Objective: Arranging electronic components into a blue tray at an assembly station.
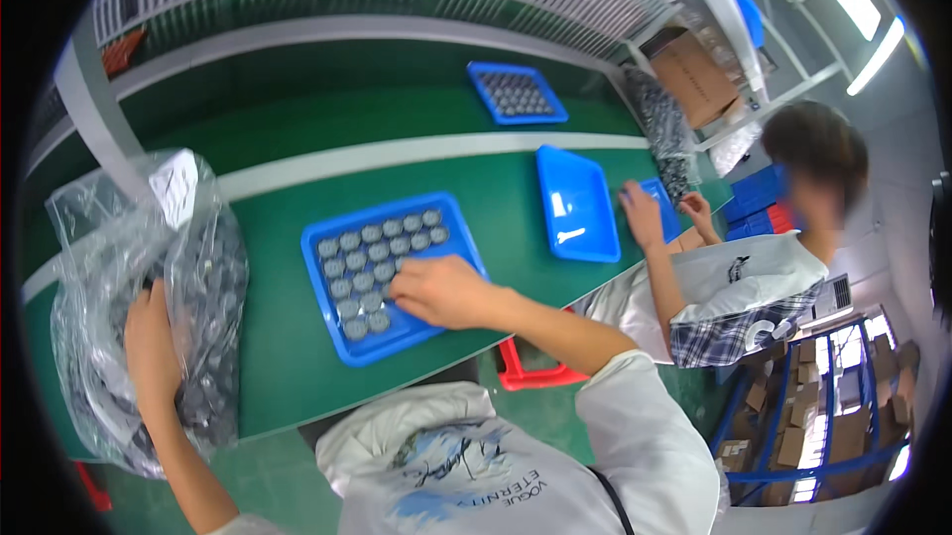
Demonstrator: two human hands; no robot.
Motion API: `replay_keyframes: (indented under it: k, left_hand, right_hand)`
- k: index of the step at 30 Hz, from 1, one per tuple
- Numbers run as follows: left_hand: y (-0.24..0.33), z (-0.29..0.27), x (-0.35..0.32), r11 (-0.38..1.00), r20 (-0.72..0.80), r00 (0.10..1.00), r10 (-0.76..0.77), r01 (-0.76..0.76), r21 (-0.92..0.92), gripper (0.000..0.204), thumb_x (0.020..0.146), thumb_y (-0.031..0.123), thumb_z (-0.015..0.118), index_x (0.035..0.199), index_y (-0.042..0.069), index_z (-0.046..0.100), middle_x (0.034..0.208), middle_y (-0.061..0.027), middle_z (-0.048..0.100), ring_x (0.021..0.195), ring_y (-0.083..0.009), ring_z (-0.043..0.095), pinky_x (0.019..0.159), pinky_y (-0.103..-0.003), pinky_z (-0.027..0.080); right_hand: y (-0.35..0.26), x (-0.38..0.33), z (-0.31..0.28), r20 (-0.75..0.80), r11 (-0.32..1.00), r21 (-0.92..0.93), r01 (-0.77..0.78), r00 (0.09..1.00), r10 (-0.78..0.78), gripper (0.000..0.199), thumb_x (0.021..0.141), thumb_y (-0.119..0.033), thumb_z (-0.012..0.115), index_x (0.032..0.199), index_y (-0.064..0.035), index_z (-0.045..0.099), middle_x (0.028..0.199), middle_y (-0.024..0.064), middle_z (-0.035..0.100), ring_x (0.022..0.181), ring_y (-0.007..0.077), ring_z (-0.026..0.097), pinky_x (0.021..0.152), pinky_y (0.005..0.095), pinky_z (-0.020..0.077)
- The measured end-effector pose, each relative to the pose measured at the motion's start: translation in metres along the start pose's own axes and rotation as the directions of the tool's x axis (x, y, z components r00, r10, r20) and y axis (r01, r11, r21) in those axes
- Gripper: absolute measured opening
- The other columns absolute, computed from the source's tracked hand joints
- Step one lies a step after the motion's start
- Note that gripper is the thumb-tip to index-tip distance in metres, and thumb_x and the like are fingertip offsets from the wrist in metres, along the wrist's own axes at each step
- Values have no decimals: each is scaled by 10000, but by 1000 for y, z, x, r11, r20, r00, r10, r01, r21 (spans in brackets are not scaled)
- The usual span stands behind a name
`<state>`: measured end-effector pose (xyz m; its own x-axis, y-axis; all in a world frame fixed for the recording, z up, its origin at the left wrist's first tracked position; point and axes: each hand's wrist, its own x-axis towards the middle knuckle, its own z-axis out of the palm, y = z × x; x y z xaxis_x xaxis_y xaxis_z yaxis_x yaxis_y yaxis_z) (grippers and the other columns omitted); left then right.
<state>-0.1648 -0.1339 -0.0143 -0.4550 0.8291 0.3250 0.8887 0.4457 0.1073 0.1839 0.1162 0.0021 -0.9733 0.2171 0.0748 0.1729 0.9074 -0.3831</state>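
Observation:
My left hand (154, 347) reaches into a large clear plastic bag (213, 267) at the left, which holds many dark grey parts. Its fingertips are lost among the plastic and the parts. A blue tray (349, 349) lies flat on the green bench in front of me, with rows of round grey parts (355, 262) set on its left and far side. Over the tray's near right part is my right hand (441, 292), its fingers curled together and pointing down at the end of a row. Whatever those fingers hold is hidden under the hand.
A blue tray (580, 213) with a bare base lies farther right, and another filled with round parts (516, 94) sits at the back. To the right a co-worker (734, 282) handles things at a blue tray (659, 208). A red stool (535, 374) stands below the bench edge.

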Motion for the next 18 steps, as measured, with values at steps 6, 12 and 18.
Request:
replay_keyframes:
  k: [6, 12, 18]
  left_hand:
    - [24, -17, 13, 993, 177, 984, -31, 52, -110, 388, 770, 61, 632, 1141, -6, 538, 1033, -256, 561, 982, -476, 554, 849, -521, 459]
    - [25, -17, 16, 987, 210, 976, -48, 78, -139, 257, 794, 44, 600, 1036, -10, 533, 982, -247, 576, 839, -485, 567, 761, -526, 450]
    - [-28, -24, 23, 832, -84, 968, -236, 157, -532, 264, 806, 80, 632, 1060, 18, 594, 892, -101, 573, 765, -244, 547, 718, -367, 442]
  right_hand:
    - [-13, -25, -28, -147, 804, 551, -222, 923, 355, 107, 881, -25, 609, 987, -37, 613, 882, 57, 603, 794, 182, 599, 700, 322, 491]
    - [-3, -72, -36, -167, -67, 953, 295, 698, 697, 259, 876, 24, 588, 1124, -43, 552, 958, 143, 636, 778, 207, 595, 692, 342, 495]
    - [3, -122, -37, -163, 17, 964, 264, 544, 823, 159, 940, -44, 582, 1097, -55, 564, 1015, 186, 664, 600, 175, 546, 505, 273, 427]
